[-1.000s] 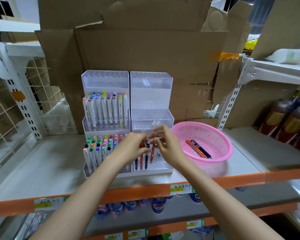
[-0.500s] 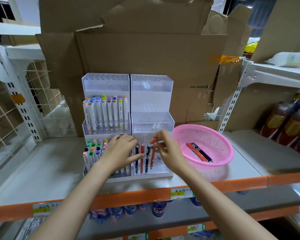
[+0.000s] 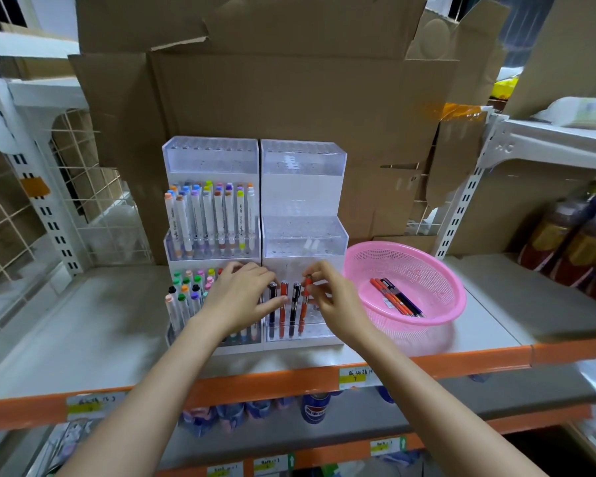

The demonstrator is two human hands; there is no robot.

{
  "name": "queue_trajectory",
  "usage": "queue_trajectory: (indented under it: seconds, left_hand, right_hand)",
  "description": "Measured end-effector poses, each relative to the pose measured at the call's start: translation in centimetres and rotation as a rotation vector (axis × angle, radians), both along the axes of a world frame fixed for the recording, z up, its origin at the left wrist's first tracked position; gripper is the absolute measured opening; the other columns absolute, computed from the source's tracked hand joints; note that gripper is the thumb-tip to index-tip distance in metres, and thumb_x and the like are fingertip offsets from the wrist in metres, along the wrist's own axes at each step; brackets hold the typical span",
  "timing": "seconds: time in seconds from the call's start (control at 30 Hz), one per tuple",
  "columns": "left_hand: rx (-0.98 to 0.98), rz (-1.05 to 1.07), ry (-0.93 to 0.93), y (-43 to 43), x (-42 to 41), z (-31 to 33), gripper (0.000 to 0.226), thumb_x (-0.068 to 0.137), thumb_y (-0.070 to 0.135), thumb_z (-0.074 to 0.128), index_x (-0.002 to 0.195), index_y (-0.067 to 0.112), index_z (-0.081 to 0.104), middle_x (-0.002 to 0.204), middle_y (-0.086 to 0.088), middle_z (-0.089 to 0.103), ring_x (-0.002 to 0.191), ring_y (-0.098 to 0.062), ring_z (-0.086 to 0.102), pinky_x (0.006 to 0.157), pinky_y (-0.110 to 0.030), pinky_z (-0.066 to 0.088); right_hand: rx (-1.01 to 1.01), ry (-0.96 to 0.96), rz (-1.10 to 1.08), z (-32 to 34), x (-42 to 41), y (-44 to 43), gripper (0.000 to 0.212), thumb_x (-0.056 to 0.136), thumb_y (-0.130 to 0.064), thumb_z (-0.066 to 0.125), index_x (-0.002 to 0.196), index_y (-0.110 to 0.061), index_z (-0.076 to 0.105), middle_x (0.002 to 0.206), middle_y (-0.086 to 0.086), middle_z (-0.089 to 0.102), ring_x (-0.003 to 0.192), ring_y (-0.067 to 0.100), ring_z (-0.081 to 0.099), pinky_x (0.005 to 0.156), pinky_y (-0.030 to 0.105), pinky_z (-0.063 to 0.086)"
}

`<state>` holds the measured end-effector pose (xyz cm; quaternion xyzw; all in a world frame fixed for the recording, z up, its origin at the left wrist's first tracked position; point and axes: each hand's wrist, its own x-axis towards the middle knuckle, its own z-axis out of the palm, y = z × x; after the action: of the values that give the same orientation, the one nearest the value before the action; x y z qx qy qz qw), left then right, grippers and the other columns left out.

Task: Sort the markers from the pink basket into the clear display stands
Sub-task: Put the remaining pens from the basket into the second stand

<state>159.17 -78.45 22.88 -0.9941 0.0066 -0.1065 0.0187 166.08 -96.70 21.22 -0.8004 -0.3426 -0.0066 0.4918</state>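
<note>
Two clear tiered display stands sit side by side on the shelf. The left stand (image 3: 210, 156) is full of white markers with coloured caps. The right stand (image 3: 303, 156) has orange and black pens upright in its bottom tier. My right hand (image 3: 334, 297) pinches the top of the rightmost orange pen (image 3: 305, 301), which stands in that tier. My left hand (image 3: 238, 297) lies with straight fingers against the front of the stands, its fingertips touching the leftmost pens (image 3: 277, 301). The pink basket (image 3: 437, 270), right of the stands, holds several orange and black pens (image 3: 396, 299).
Flattened cardboard boxes (image 3: 289, 98) lean behind the stands. A white wire grid (image 3: 93, 187) is at the left, brown bottles (image 3: 578, 246) at the far right. The shelf has an orange front edge (image 3: 461, 363) with price labels; blue cans stand on the shelf below.
My right hand has lowered the orange pen into the bottom tier. My left hand has slid down and flattened out against the pens.
</note>
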Motion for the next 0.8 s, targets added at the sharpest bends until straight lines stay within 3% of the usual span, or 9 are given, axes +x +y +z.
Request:
queue_trajectory:
  seconds: [0.17,0.37,0.5,0.67,0.8]
  left_hand:
    - [-0.007,-0.006,-0.004,0.17,0.07,-0.19,0.068,0.083,0.070,0.022,0.121,0.025,0.057,0.125,0.009,0.058,0.119,-0.011,0.048,0.105,-0.035,0.027]
    - [-0.015,-0.010,0.005,0.03,-0.01,-0.01,0.069,0.081,0.071,0.022,0.122,0.026,0.056,0.127,0.010,0.057,0.121,-0.010,0.047,0.106,-0.034,0.026]
    - [-0.016,-0.006,-0.001,0.12,0.07,-0.16,0.071,0.081,0.072,0.021,0.122,0.027,0.057,0.126,0.010,0.058,0.120,-0.010,0.047,0.106,-0.035,0.026]
    - [-0.026,-0.012,-0.010,0.15,0.06,-0.16,0.072,0.080,0.074,0.019,0.121,0.028,0.056,0.125,0.011,0.058,0.120,-0.010,0.047,0.106,-0.035,0.026]
    - [-0.037,-0.010,-0.012,0.13,0.01,-0.18,0.063,0.083,0.071,0.029,0.121,0.028,0.056,0.125,0.011,0.058,0.120,-0.009,0.047,0.106,-0.034,0.025]
  right_hand:
    - [-0.004,0.017,0.012,0.01,0.05,-0.03,0.020,0.095,-0.001,0.051,0.100,-0.019,0.052,0.097,0.002,0.063,0.090,0.019,0.065,0.079,0.044,0.057]
    - [-0.021,-0.031,0.036,0.02,-0.10,-0.12,0.018,0.094,0.003,0.050,0.102,-0.013,0.053,0.089,-0.011,0.058,0.088,0.016,0.064,0.081,0.042,0.056]
    - [-0.069,-0.090,0.032,-0.20,-0.12,-0.08,0.019,0.093,0.005,0.050,0.102,-0.011,0.054,0.090,0.001,0.061,0.085,0.021,0.064,0.079,0.042,0.055]
    - [-0.056,-0.066,0.027,-0.35,-0.18,0.02,0.018,0.093,0.004,0.051,0.103,-0.010,0.055,0.089,0.000,0.061,0.086,0.015,0.064,0.080,0.033,0.055]
    - [-0.037,-0.034,0.040,-0.60,-0.20,0.08,0.018,0.095,-0.001,0.052,0.109,-0.013,0.055,0.087,-0.011,0.057,0.089,0.015,0.063,0.081,0.026,0.054]
